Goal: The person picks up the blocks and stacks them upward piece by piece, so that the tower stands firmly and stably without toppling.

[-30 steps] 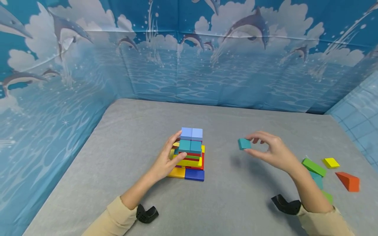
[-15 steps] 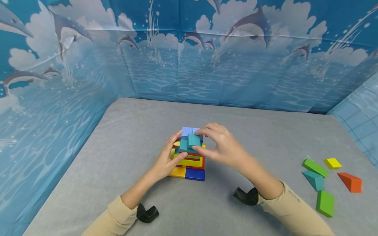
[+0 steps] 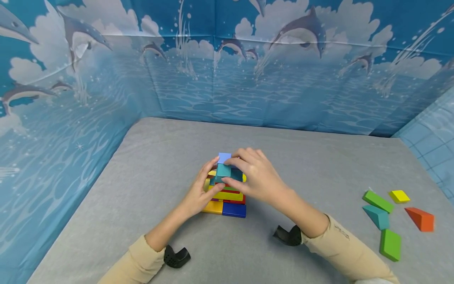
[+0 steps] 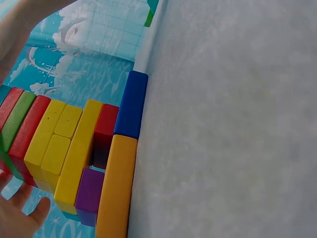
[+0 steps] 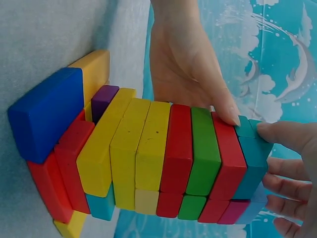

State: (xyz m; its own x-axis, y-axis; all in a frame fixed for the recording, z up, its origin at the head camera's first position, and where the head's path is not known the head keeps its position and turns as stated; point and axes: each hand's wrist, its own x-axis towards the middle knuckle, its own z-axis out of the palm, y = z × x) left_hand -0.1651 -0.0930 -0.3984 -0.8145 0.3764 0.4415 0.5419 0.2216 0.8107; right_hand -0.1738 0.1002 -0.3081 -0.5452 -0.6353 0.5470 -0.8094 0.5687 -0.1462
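A tall tower of painted wooden blocks (image 5: 148, 153) stands mid-table, with red, green and yellow layers over a blue block (image 3: 234, 210) and an orange block (image 3: 213, 207) at its base. At the top, my right hand (image 3: 260, 173) pinches a teal block (image 3: 223, 170) between thumb and fingers, right over the upper teal layer. My left hand (image 3: 198, 195) stays along the tower's left side, its extended thumb (image 5: 225, 106) by the upper red block. Behind the teal block a light blue block (image 3: 224, 157) shows; the right hand hides the one beside it.
At the right of the grey table (image 3: 170, 146) lie a green block (image 3: 391, 244), another green block (image 3: 378, 201), a teal wedge (image 3: 378, 216), an orange wedge (image 3: 421, 219) and a yellow block (image 3: 399, 196). A dolphin-print curtain (image 3: 227, 79) hangs behind the table.
My right hand has carried the teal block left from open table to the tower top, then slightly further left and down over the left teal block. The left hand has stayed in place.
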